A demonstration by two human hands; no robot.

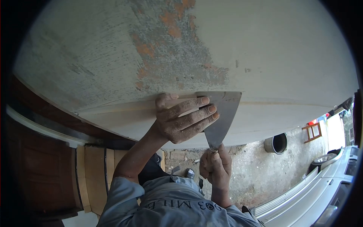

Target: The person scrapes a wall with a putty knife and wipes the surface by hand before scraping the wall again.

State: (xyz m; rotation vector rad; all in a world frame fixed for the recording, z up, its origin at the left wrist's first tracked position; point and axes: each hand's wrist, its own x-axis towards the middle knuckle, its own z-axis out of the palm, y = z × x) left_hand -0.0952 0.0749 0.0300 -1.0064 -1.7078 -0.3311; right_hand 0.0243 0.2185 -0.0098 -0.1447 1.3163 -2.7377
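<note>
My right hand (217,166) is closed around the handle of a putty knife (223,125). The wide metal blade points up, its edge at or close to the pale painted wall (272,56). My left hand (185,119) is dusty, with fingers stretched out and their tips resting on the blade's left side; the thumb sits apart from them near the wall. Above both hands is a rough patch (174,56) of bare grey with orange spots. Most of the knife's handle is hidden in my right fist.
Behind and below on the right are a dark-mouthed bucket (279,143), a small wooden stool (312,133) and a pale car (325,200) on the rough ground (253,170). A brown door (38,162) and tiled steps (94,170) lie at the left.
</note>
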